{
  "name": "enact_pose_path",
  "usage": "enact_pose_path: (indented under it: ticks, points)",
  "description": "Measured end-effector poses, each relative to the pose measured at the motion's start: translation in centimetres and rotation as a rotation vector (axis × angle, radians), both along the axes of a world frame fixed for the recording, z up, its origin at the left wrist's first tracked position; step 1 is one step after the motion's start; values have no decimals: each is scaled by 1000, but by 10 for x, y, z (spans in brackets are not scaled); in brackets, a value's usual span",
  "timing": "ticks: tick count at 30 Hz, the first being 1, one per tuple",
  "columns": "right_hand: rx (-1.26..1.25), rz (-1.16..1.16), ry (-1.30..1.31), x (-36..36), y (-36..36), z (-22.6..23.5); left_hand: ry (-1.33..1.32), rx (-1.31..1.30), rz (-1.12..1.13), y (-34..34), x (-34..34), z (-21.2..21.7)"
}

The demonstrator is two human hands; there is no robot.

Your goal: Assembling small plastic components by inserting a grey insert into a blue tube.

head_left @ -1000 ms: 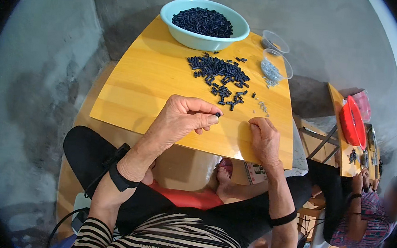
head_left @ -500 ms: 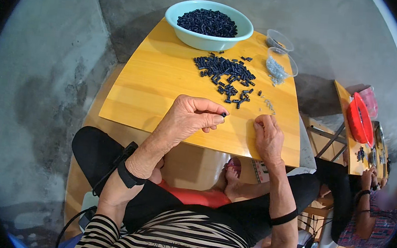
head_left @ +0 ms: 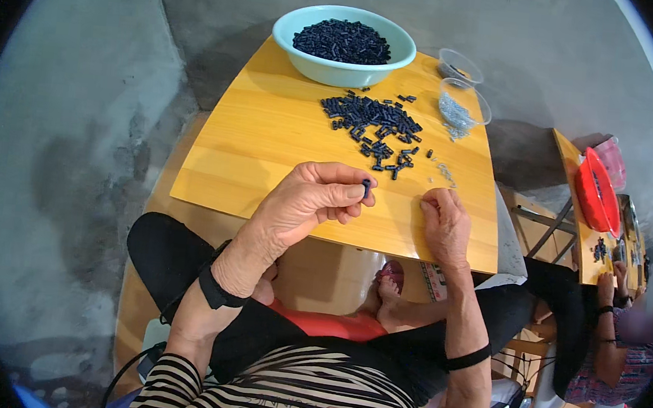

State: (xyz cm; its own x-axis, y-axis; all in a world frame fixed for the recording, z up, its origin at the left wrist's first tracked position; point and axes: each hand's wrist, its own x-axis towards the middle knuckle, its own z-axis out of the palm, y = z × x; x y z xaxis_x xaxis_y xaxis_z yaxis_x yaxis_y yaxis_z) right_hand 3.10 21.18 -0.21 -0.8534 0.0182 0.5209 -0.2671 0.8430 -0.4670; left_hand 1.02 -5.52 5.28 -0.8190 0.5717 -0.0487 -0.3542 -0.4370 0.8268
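Between thumb and forefinger, my left hand (head_left: pixel 313 200) pinches a small black tubular piece (head_left: pixel 366 188) over the near part of the table. My right hand (head_left: pixel 446 225) rests at the table's near right, its fingers curled together; whatever they may hold is hidden. Just beyond it lie a few tiny clear bits (head_left: pixel 445 172). A loose pile of black tubular pieces (head_left: pixel 373 120) spreads over the middle of the table, with several stragglers on its near side.
On the yellow table (head_left: pixel 239 134), a pale green basin (head_left: pixel 285 51) full of black pieces stands at the back. Two clear bowls (head_left: pixel 484 109) sit back right, the nearer holding small clear bits. Farther right, another person (head_left: pixel 615 361) sits at a second table with a red basin (head_left: pixel 595 192).
My left hand has turned the black piece from end-on to more upright. The right hand has hardly moved, and the whole view has shifted slightly.
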Motion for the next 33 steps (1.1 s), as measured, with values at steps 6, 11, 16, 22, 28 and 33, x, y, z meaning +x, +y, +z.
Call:
enact_pose_path:
  ticks: [6, 11, 16, 22, 28, 33]
  points:
    - [-29, -8, -30, -1, 2, -1, -18, 85, -58, -3, -2, -5]
    - [-45, -4, -35, -1, 2, -1, -19, 98, -67, -3, -3, -7]
    - [-43, 7, -20, -1, 2, -1, -14, 77, -54, -3, -5, -8]
    - [-7, -6, -10, -1, 4, -2, 1, 36, -30, -2, -5, -7]
    - [-35, 12, 29, -2, 4, -5, 5, -25, 33, -1, -2, -4]
    - [-59, -8, -6, -1, 4, -4, 43, -49, 10, -2, -4, -7]
